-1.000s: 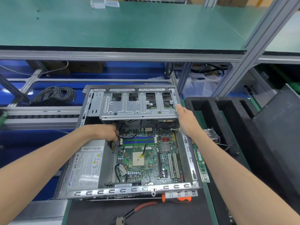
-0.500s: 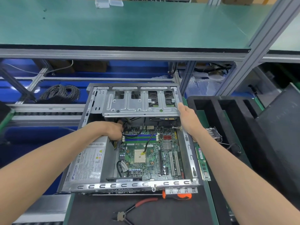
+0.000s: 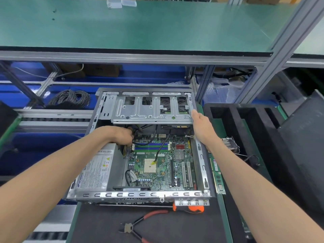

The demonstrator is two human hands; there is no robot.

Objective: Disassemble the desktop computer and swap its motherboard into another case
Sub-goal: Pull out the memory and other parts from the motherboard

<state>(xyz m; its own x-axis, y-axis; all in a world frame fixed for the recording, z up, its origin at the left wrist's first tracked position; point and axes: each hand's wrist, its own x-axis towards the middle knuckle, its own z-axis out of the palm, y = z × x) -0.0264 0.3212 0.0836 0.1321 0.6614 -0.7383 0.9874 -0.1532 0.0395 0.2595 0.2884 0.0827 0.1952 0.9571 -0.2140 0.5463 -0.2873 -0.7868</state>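
With the right hand [image 3: 201, 126] gripping the drive cage's [image 3: 152, 109] edge and the left hand [image 3: 122, 135] (fingers hidden, grip unclear) among cables beside the motherboard [image 3: 157, 163] in the case [image 3: 201, 165], a yank could tear connectors.

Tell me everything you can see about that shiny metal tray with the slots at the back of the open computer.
The silver stamped-metal drive cage is a flat panel with pressed ribs, screw holes and four rectangular cut-outs along its far edge. It sits raised over the far end of the grey open computer case, above the green motherboard. The right hand holds its right edge; cables pass beneath it.
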